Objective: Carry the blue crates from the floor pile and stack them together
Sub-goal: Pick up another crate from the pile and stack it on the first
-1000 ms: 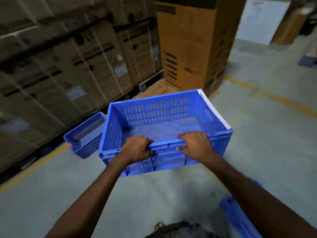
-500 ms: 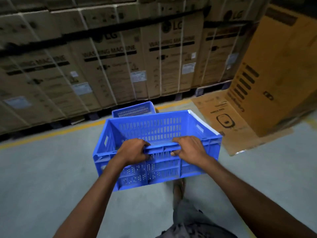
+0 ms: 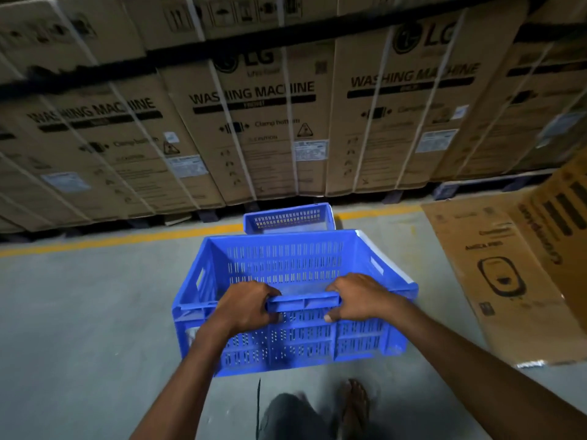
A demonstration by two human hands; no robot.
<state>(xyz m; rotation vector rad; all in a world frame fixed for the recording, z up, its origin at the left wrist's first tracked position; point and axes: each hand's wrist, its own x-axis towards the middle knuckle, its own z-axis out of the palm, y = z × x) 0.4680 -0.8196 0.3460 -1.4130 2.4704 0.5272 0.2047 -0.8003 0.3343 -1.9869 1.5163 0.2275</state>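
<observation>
Above the floor (image 3: 79,328), the left hand (image 3: 246,308) and right hand (image 3: 360,298) clamp the blue crate (image 3: 286,265) by its near rim; the one-sided grip could let it tip short of the floor crate (image 3: 287,217).

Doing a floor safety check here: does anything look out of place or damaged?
One thing: a flattened cardboard sheet lies loose on the concrete floor at right, its near edge ragged. The carried crate, held level by the left hand and right hand, looks intact.
</observation>
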